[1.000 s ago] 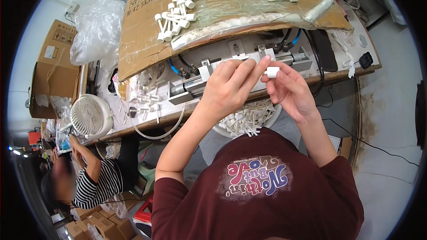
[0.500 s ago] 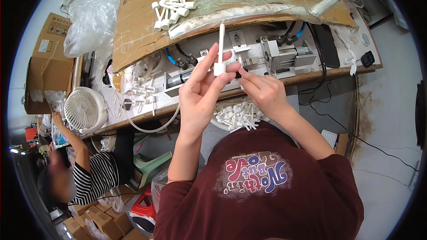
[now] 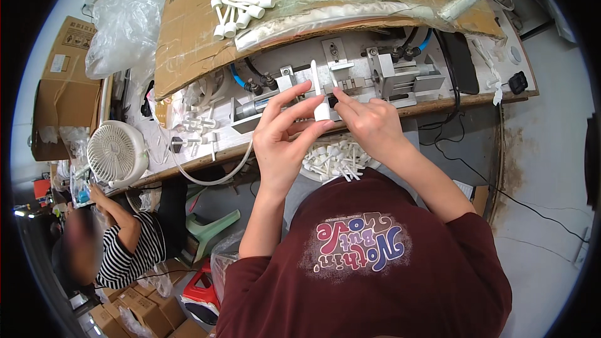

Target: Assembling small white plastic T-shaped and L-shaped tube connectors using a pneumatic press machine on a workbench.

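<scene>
A white plastic stick with a wide cylindrical cap is pinched between the thumb and fingers of my left hand. Its thin stem points up and away, the cap toward me. My right hand is closed, its fingertips close beside that cap, at the front of the metal clamping fixture. What those fingertips grip, if anything, is hidden. Below my hands lies a pile of similar white capped sticks in a container at my lap.
More capped sticks lie on a cardboard sheet over the bench. A pneumatic cylinder block stands right, a white fan left. Farther left, a person in a striped shirt works. Cables hang at the right.
My left hand has lowered the capped stick slightly and brought it toward the right hand. My right fingertips have shifted a little toward the fixture. The person at left has moved an arm.
</scene>
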Demonstrator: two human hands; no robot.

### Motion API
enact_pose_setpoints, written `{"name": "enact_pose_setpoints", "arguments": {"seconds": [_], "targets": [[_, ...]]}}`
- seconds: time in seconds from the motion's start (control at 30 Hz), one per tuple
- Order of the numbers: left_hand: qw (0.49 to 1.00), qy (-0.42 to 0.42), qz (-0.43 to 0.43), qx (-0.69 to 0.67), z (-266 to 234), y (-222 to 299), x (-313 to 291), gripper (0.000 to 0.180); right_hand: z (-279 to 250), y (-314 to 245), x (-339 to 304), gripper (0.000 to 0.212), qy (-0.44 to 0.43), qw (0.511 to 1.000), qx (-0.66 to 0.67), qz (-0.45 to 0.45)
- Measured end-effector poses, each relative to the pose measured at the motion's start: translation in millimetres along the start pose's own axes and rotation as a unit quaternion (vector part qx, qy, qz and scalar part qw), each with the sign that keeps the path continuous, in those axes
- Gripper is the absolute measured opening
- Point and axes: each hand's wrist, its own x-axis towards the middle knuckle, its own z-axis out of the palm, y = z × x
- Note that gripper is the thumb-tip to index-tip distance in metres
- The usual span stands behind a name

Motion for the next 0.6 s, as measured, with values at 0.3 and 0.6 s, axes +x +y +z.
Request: {"name": "enact_pose_setpoints", "arguments": {"seconds": [0.3, 0.6], "targets": [[0.954, -0.013, 0.142, 0.263, 8.0, -24.8, -21.3, 0.035, -78.2, 91.2, 65.9, 0.028, 0.116, 0.979, 0.117, 0.118], [0.864, -0.039, 0.23, 0.446, 35.4, -49.3, -12.5, 0.026, -57.9, 240.4, 104.1, 0.022, -0.022, 0.99, -0.004, 0.136]]}}
